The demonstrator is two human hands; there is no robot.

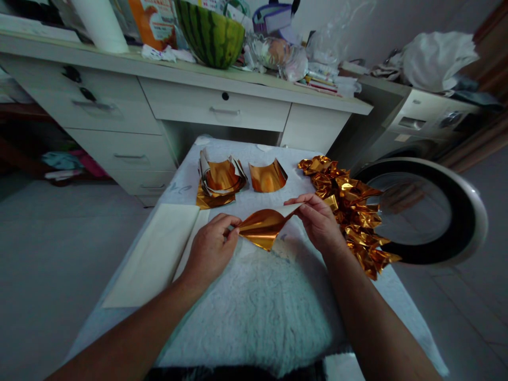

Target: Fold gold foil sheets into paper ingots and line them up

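Note:
A sheet of shiny gold paper [262, 226] with a pale back is stretched between my two hands, curled and partly turned over. My left hand [214, 244] pinches its left corner between thumb and fingers. At the sheet's upper right corner, the fingers of my right hand [317, 218] are closed on the pale side. Beyond the hands lie a stack of curved gold sheets [222, 179] and a single curved gold piece [268, 177]. Folded, crumpled gold paper shapes [351, 209] form a pile just right of my right hand.
White paper sheets [153, 254] lie left on the cloth-covered table [254, 312]. Behind stands a white desk [254, 82] bearing a cut watermelon [210, 34], bags and a paper roll [101, 24]. At the right, a washing machine has its round door [423, 209] swung out.

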